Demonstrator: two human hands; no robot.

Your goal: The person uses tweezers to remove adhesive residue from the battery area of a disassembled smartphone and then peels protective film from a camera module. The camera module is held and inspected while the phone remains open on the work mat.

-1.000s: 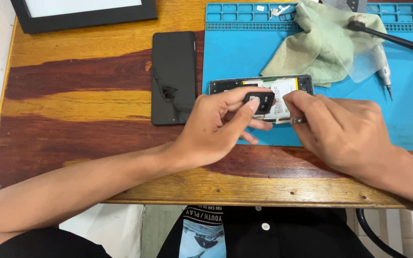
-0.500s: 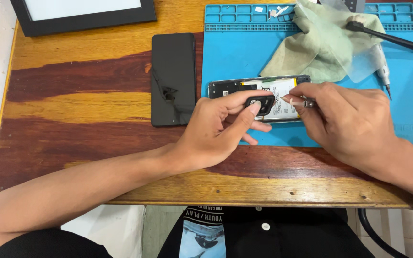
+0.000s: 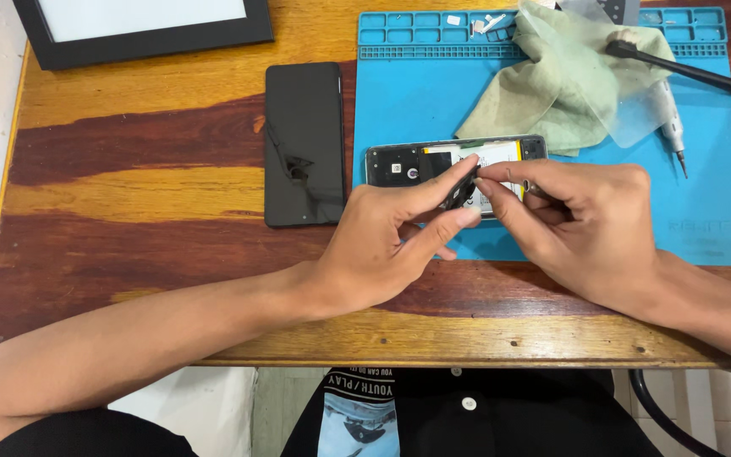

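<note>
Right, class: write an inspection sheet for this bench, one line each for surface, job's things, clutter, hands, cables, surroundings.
Surface: wooden table with a blue work mat on it.
Job's things: opened phone on the mat; small black part pinched above it.
Clutter: black phone panel, green cloth, screwdriver, black tool, black frame.
Hands: left hand pinches the part; right hand holds a thin tool, mostly hidden.
Cables: black cable below the table edge.
Surroundings: pale floor.

light: bright, even | shadows: soft, short | glare: faint on wood | focus: sharp throughout
</note>
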